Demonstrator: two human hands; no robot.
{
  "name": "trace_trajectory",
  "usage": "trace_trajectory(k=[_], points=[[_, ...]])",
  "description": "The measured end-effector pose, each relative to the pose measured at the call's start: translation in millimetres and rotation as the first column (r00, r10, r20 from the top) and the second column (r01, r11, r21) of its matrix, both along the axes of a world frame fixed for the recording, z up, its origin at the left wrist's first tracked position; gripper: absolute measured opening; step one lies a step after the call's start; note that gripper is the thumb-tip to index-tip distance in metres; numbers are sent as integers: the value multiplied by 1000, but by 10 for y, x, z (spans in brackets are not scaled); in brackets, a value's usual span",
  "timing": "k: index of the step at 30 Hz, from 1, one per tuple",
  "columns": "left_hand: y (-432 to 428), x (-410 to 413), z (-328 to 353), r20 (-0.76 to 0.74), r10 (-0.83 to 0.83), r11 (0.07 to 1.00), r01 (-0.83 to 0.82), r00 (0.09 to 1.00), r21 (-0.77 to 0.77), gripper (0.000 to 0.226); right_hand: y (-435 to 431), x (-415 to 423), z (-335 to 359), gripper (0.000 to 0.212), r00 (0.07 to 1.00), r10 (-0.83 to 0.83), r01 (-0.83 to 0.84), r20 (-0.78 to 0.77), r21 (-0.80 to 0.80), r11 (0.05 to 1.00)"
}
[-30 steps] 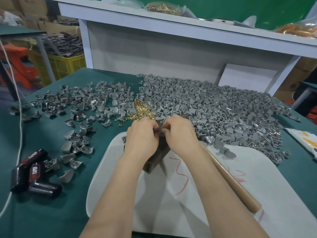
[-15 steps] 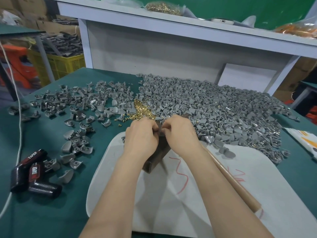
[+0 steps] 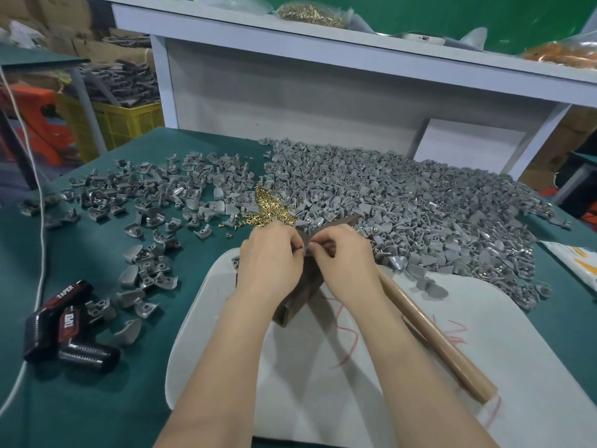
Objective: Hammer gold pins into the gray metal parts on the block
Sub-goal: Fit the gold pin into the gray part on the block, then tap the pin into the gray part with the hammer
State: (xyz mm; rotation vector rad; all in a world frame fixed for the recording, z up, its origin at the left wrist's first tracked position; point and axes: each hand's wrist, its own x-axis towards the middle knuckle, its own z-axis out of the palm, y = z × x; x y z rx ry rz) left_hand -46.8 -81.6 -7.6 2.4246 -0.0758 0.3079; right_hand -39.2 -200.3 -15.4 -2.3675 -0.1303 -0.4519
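Currently, seating step: left hand (image 3: 271, 253) and right hand (image 3: 345, 257) are both pinching a small piece (image 3: 306, 251) atop the block (image 3: 300, 299), pin or part too small to tell; gold pins (image 3: 271, 208) are lying just beyond; hammering is probably coming next, requiring the hammer (image 3: 433, 334) lying alongside.

Only two arms of the person show, entering from the lower edge of the view. The left forearm (image 3: 223, 360) and the right forearm (image 3: 416, 367) are bare along all their visible length, slim and smooth. The left hand (image 3: 271, 253) and the right hand (image 3: 345, 257) are bare as well.
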Motion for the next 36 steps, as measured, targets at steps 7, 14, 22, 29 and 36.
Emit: trace_trajectory(k=[7,14,22,29,36], points=[[-4,4,2,-1,-2,1000,2,1000,-2,7,15,-5,-5,9,1000,17,-17,10,43,999],[-3,6,-5,1,0,1000,0,1000,-6,8,-2,-3,-49,17,999,26,-29,43,66,997],[-1,18,-19,5,1,1000,-1,1000,-5,7,-9,-17,-64,13,998,30,-35,52,96,995],[-11,25,-20,6,1,1000,-1,1000,2,7,-8,-7,-16,8,1000,17,-17,3,31,999],[-1,-6,-2,-12,5,1000,-5,1000,-16,16,-294,-29,176,22,991,-109,110,-74,7,994]])
